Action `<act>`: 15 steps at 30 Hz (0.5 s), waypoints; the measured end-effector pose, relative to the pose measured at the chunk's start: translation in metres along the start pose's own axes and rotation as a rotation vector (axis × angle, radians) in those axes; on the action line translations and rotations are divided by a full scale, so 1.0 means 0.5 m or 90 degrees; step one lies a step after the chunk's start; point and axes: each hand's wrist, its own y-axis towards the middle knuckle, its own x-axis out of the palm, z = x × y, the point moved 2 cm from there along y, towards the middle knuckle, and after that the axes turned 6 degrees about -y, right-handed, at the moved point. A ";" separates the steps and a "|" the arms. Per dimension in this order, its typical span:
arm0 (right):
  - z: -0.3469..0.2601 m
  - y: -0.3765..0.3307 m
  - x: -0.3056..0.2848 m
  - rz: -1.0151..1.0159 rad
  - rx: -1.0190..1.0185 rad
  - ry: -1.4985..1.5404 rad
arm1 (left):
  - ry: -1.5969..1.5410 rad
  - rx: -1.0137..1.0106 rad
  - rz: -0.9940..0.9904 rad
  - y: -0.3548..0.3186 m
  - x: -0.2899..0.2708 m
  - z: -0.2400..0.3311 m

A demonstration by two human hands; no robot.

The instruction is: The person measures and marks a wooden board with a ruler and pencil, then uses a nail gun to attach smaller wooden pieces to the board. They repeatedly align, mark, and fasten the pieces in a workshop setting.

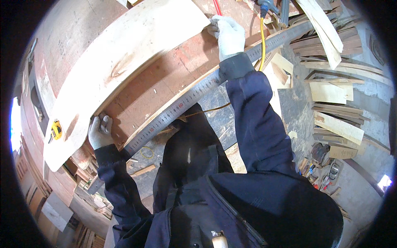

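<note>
A long, pale curved wooden board point(136, 37) lies across the reddish-brown bench point(173, 68). My left hand point(100, 132), in a whitish glove, has its fingers bent at the board's near edge, toward the left end. At the right corner, the gloved fingers of my right hand point(229, 36) close on the board; its underside and part of the grip are hidden. A red stick-like thing point(217, 7) shows just beyond that hand. Along the bench's near edge runs a long steel ruler point(178, 106), passing beneath my right wrist.
A yellow tape measure point(56, 129) rests on the board's left end. At the far right, a blue tool point(268, 5) joins a yellow hose point(263, 41) that hangs over the ruler. Stacked wood pieces point(337, 91) line the floor on the right. Offcuts point(142, 170) lie below the bench.
</note>
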 end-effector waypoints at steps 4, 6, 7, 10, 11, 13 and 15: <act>-0.003 -0.001 0.000 -0.007 0.006 0.044 | 0.024 0.013 -0.003 -0.009 0.009 0.001; -0.001 0.001 0.000 0.001 0.017 0.035 | 0.022 0.020 0.005 -0.016 0.012 0.001; 0.001 0.002 0.000 0.009 0.022 0.033 | 0.033 0.021 -0.001 -0.019 0.014 0.001; -0.001 0.003 0.002 0.025 -0.036 -0.092 | 0.033 0.018 -0.021 -0.024 0.018 0.001; -0.005 0.002 0.003 0.017 -0.074 -0.178 | 0.028 0.016 -0.033 -0.024 0.019 0.001; -0.012 -0.005 0.004 0.012 -0.108 -0.356 | 0.021 0.016 -0.047 -0.023 0.021 0.001; -0.022 -0.016 0.008 0.004 -0.182 -0.492 | 0.012 0.017 -0.031 -0.022 0.021 0.000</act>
